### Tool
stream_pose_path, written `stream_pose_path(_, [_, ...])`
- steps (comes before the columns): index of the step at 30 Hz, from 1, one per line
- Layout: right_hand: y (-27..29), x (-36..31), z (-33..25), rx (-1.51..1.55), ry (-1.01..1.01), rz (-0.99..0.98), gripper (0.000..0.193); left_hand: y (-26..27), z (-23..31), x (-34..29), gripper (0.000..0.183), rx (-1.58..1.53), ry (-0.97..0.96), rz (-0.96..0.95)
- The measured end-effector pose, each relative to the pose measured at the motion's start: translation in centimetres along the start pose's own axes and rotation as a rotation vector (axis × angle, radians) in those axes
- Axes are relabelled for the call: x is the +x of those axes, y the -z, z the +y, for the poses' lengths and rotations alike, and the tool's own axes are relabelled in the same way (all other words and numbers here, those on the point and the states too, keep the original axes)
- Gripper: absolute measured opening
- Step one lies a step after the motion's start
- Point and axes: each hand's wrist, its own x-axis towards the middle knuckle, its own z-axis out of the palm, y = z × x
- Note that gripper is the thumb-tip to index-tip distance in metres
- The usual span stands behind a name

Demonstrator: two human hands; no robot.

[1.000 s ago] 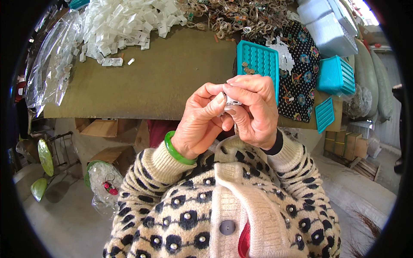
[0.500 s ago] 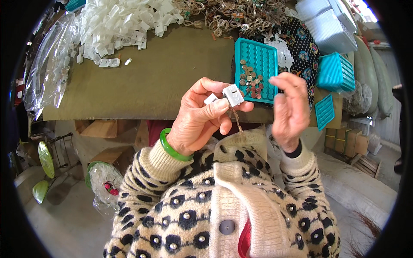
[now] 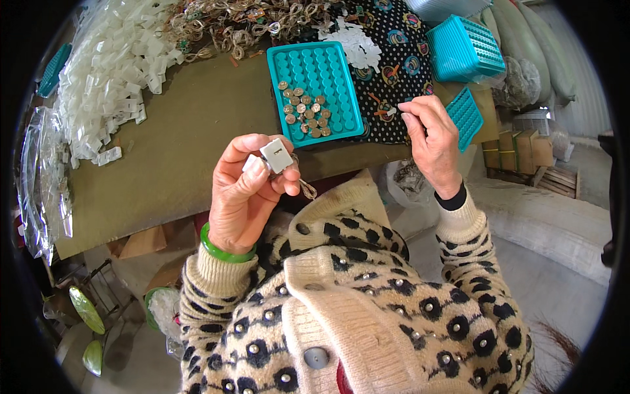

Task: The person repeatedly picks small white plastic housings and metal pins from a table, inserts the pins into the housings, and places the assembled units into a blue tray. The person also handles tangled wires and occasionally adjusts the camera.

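At eleven o'clock, the left hand [image 3: 234, 190] pinches a white casing [image 3: 275, 157] between thumb and fingers, slot up, likely for sight. At one, the right hand [image 3: 435, 141] curls half-open; whether it grips the small white piece [image 3: 392, 111], I can't tell. The teal tray [image 3: 336, 88] of metal discs [image 3: 309, 114] sits at twelve, presumably for reach.

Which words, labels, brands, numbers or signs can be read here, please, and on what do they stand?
None can be read.
White piece in the left hand: a dark slot, no legible text.
Metal discs in the teal tray: any marks too small to read.
Patterned cloth: no legible lettering.
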Motion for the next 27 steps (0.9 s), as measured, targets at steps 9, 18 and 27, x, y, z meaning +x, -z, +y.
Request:
stream_pose_path(9, [-1.2, 0.5, 0.8, -0.111, 0.124, -0.071, 0.015, 0.1, -0.4, 0.1, 0.027, -0.064, 0.048, 0.001])
stream_pose_path(18, [0.1, 0.8, -3.9, 0.755, -0.316, -0.045, 0.008, -0.5, -0.5, 0.0, 0.025, -0.037, 0.116, 0.146])
stream_pose_path(27, [-2.6, 3.3, -10.8, 0.576, 0.209, -0.079, 0.016, -1.2, -0.2, -0.5, 0.021, -0.06, 0.109, 0.164])
